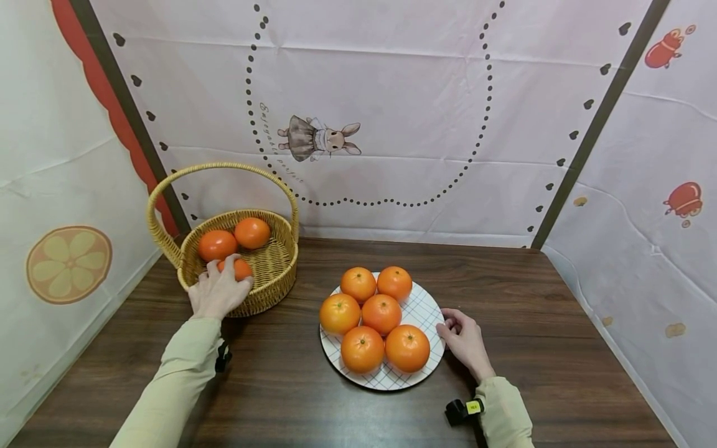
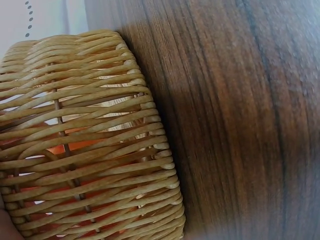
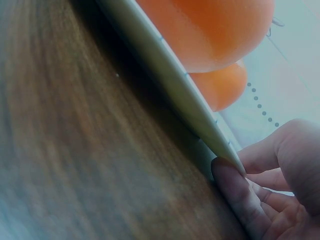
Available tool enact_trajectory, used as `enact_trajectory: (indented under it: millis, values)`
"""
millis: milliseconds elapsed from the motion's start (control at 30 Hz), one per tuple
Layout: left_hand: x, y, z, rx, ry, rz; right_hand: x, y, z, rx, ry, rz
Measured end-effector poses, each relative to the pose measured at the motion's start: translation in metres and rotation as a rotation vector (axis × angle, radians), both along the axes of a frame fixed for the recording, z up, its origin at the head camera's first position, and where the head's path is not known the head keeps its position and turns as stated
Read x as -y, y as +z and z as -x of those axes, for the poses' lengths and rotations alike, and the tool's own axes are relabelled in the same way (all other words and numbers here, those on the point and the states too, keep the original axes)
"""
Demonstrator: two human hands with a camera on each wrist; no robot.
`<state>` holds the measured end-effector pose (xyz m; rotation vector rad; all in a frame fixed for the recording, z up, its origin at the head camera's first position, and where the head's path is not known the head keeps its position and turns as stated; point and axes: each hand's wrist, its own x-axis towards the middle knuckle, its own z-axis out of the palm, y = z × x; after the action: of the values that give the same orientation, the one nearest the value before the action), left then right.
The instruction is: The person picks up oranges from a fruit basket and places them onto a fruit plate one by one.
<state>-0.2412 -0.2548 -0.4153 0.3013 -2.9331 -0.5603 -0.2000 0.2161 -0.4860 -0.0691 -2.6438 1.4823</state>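
A yellow wicker basket [image 1: 274, 280] with a tall handle stands at the left, with two oranges [image 1: 252, 233] in its back part. Inside its front rim, my left hand [image 1: 218, 291] grips a third orange [image 1: 239, 269], its fingers bent over the fruit. The left wrist view shows mostly the basket's woven side [image 2: 90, 150], with orange colour through the gaps. A round white plate [image 1: 421, 306] with a blue grid carries several oranges [image 1: 382, 314]. At the plate's right edge, my right hand [image 1: 465, 342] pinches the rim between thumb [image 3: 235, 187] and fingers.
Everything stands on a dark brown wooden table [image 1: 269, 386]. A printed cloth [image 1: 392, 81] hangs behind it, with more cloth at the left and right sides. The basket's handle [image 1: 224, 167] arches above the fruit, behind my left hand.
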Motion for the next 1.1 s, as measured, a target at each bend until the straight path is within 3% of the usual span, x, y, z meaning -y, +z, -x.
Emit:
enact_trajectory:
  millis: [233, 700, 1100]
  values:
    - [-0.0008, 0.001, 0.0005, 0.03, 0.017, -0.021, -0.0001, -0.0003, -0.0012, -0.033, 0.013, 0.005]
    - [-0.0007, 0.0002, -0.0002, -0.004, 0.021, -0.025, -0.0004, 0.0007, -0.0004, 0.03, 0.005, 0.01]
    - [-0.0008, 0.0012, -0.0006, 0.006, 0.021, -0.008, -0.0002, 0.0025, -0.0014, 0.02, 0.011, 0.015]
